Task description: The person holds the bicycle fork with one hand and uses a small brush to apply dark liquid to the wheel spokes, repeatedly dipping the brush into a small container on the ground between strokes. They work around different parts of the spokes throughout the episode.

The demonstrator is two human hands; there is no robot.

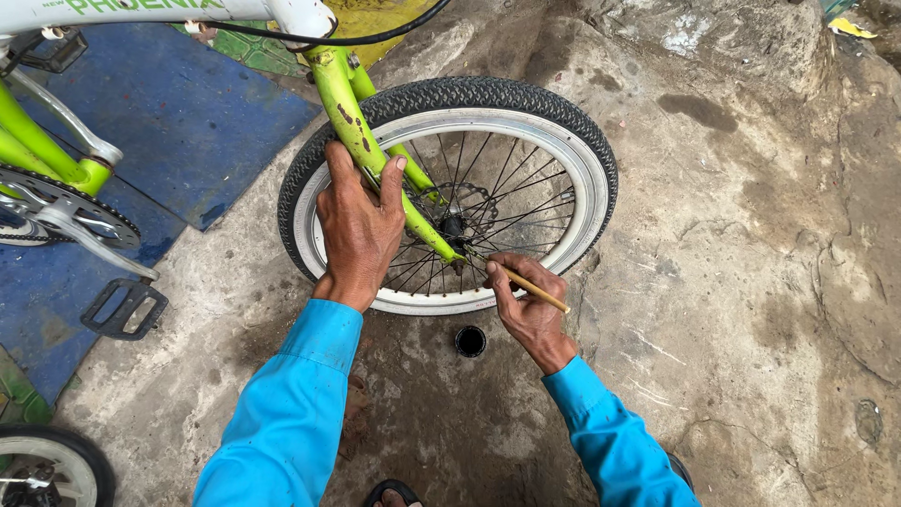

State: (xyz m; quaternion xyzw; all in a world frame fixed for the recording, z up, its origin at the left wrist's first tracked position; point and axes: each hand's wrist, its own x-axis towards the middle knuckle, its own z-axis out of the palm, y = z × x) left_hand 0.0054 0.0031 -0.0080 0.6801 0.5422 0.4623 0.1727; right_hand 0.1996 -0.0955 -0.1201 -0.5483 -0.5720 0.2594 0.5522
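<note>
Rough, stained grey concrete ground (751,282) fills the scene, with a worn blue mat (188,113) at the far left. A small black-tyred bicycle wheel with a white rim (582,160) stands upright in a lime-green metal fork (352,113). The left hand (357,230) clasps the fork leg. The right hand (530,305) pinches a thin wooden stick (535,289), tip at the hub. A small round black cap (470,341) lies just near of the wheel.

Green lettering (141,6) runs along the white bicycle frame tube (56,13) at far left; no packages, signs or screens appear.
</note>
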